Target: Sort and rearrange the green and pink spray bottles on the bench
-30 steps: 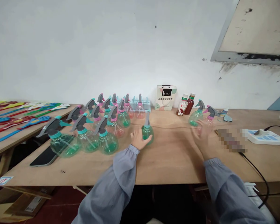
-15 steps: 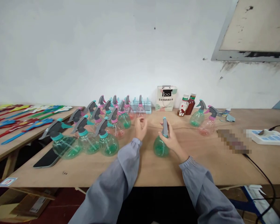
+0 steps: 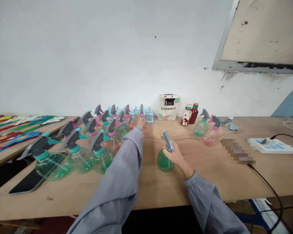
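Note:
My right hand is closed around the neck and trigger of a clear green spray bottle with a grey and teal head. This bottle is slightly tilted at the middle of the table. Stretched toward the back, my left hand has its fingers around a pink spray bottle; its grey head shows above the hand, while most of its body and some fingertips are hidden. Left of my left sleeve stand several more green spray bottles and pink spray bottles, set in rows.
Behind the bottles is a light-blue rack. A paper bag and two red-brown bottles stand by the wall. Two spray bottles, a power strip and cable are rightward. A phone lies at front left.
My left hand has moved forward from above the table to the pink bottle at the back. My right hand keeps hold of the green bottle, which now leans a little. The view has shifted slightly.

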The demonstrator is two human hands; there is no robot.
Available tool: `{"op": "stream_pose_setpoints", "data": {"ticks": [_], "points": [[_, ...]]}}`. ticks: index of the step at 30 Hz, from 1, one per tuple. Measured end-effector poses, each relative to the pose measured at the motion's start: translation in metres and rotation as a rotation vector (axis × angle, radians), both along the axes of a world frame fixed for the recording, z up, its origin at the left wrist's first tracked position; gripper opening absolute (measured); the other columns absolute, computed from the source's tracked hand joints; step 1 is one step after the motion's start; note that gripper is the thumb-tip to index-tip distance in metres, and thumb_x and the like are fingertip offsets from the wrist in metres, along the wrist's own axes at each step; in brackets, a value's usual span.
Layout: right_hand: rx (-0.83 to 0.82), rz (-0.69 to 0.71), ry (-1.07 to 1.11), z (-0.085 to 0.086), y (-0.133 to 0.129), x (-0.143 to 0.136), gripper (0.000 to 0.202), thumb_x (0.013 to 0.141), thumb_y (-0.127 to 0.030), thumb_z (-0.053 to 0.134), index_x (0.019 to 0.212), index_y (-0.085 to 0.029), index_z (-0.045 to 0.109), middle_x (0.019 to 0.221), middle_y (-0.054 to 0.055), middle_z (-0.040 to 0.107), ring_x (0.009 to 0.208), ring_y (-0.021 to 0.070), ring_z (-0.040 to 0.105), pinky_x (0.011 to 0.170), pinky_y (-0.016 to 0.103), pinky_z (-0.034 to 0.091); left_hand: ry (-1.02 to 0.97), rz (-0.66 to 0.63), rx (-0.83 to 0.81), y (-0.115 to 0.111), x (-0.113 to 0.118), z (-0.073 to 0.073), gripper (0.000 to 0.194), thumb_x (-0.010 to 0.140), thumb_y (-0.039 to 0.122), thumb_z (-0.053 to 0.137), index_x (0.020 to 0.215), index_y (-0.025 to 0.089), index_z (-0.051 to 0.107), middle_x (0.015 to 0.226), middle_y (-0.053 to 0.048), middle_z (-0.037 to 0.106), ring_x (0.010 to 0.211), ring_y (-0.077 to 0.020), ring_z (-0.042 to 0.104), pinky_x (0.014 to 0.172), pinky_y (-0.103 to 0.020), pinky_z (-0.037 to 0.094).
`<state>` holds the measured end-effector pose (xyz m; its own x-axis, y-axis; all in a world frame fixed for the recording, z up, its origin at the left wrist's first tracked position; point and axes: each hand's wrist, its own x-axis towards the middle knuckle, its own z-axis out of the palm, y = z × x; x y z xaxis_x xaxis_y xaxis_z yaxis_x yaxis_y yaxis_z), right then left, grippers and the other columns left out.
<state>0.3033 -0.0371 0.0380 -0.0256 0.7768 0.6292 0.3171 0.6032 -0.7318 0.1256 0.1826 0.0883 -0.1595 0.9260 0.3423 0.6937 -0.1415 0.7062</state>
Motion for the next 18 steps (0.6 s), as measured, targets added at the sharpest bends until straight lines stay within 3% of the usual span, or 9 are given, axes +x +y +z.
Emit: {"op": "stream_pose_setpoints", "data": {"ticks": [3,7,10,13,18], "points": [[-0.017,0.029,0.049,0.001,0.000,-0.001,0.049,0.079,-0.029,0.064,0.128,-0.024,0.064,0.123,0.008,0.071,0.105,0.0250,0.067,0.101,0.043,0.050,0.066,-0.003,-0.001,-0.020,0.002,-0.011,0.059,0.080,0.031,0.076,0.127,0.014,0.045,0.138,-0.024,0.053,0.136,-0.0382,0.048,0.108,-0.052,0.038],[-0.104,0.084,0.186,0.010,0.003,-0.003,0.040,0.085,-0.046,0.067,0.119,-0.026,0.068,0.124,0.008,0.071,0.119,0.0261,0.064,0.109,0.044,0.045,0.180,-0.045,0.048,-0.071,-0.002,-0.030,0.059,0.085,0.041,0.070,0.131,0.015,0.045,0.137,-0.022,0.053,0.133,-0.0384,0.050,0.105,-0.050,0.041],[-0.190,0.164,0.350,0.021,0.007,-0.005,0.039,0.080,-0.052,0.071,0.110,-0.027,0.072,0.113,0.006,0.076,0.119,0.0262,0.064,0.111,0.045,0.044,0.284,-0.079,0.126,-0.115,-0.015,-0.041,0.066,0.084,0.048,0.068,0.136,0.016,0.043,0.134,-0.021,0.054,0.128,-0.0382,0.052,0.101,-0.047,0.043],[-0.321,0.295,0.529,0.031,0.009,-0.005,0.036,0.073,-0.045,0.074,0.104,-0.026,0.072,0.102,0.005,0.079,0.111,0.0262,0.069,0.103,0.044,0.051,0.309,-0.105,0.201,-0.152,-0.034,-0.054,0.067,0.080,0.053,0.069,0.133,0.017,0.047,0.125,-0.018,0.058,0.118,-0.0363,0.057,0.098,-0.048,0.045],[-0.437,0.468,0.652,0.046,0.008,-0.004,0.028,0.064,-0.030,0.069,0.092,-0.024,0.072,0.097,0.004,0.079,0.097,0.0253,0.073,0.086,0.037,0.058,0.113,-0.139,0.347,-0.180,-0.057,-0.083,0.070,0.076,0.052,0.072,0.131,0.016,0.046,0.123,-0.017,0.059,0.118,-0.0351,0.059,0.102,-0.051,0.046]]}}
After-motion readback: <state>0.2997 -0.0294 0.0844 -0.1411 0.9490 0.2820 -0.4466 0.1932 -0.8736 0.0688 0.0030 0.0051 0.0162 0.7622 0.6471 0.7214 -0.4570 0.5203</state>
